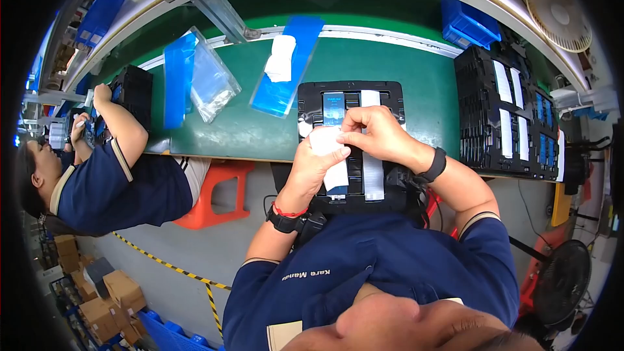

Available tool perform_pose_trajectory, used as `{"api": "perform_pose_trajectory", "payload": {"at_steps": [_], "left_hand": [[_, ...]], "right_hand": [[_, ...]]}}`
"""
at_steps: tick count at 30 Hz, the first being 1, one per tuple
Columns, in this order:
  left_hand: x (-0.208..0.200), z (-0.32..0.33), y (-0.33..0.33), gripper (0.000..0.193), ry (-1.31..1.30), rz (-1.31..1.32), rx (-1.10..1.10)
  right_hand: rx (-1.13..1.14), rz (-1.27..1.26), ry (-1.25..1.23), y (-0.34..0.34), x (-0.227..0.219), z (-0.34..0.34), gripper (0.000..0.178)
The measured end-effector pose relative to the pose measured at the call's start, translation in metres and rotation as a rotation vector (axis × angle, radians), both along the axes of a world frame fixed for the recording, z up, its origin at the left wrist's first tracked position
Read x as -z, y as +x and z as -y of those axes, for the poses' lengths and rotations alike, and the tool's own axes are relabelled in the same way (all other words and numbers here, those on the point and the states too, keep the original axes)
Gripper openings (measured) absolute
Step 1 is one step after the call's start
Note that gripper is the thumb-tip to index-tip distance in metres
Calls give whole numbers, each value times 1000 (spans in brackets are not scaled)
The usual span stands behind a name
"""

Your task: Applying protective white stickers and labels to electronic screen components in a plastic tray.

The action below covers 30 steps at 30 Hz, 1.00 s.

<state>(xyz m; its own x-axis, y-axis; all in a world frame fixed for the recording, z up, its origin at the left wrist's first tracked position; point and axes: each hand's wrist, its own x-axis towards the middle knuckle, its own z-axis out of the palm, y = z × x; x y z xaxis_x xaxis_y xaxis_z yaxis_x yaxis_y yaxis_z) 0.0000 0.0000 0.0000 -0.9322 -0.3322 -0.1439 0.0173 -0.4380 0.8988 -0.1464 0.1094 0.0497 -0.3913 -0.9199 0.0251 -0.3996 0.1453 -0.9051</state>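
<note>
A black plastic tray [396, 99] lies in front of me at the bench edge. Flat rectangular packs, one with a dark blue face [333, 107], sit in its slots, and a long white strip [373, 185] covers another slot. Over the left side of the tray, my left hand [308, 168] is closed on a white strip of sheet [325, 142] that hangs down over a blue pack. My right hand [377, 131] meets it from the right, thumb and forefinger pinched at the strip's edge. What lies between those fingertips is partly hidden.
Stacked black trays [478, 110] stand at the right. Blue film sheets [296, 55] with a white stack [281, 58] and clear bags [213, 81] lie on the green bench [253, 133]. A co-worker [123, 182] works at left, beside a red stool [218, 188]. A fan [564, 279] stands right.
</note>
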Motion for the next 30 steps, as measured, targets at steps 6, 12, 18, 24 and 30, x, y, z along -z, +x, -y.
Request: {"api": "perform_pose_trajectory", "payload": {"at_steps": [6, 12, 18, 24, 30], "left_hand": [[-9, 8, 0, 31, 241, 36, -56], [4, 15, 10, 29, 222, 8, -172], [1, 29, 20, 22, 169, 167, -289], [2, 28, 19, 19, 198, 133, -273], [-1, 27, 19, 19, 185, 138, -270]], "right_hand": [[81, -4, 21, -6, 6, -3, 15], [295, -145, -85, -25, -10, 5, 11], [137, -1035, -477, -39, -12, 15, 12], [-231, -1073, -235, -19, 26, 12, 8], [-294, -997, -185, -17, 28, 13, 5]]}}
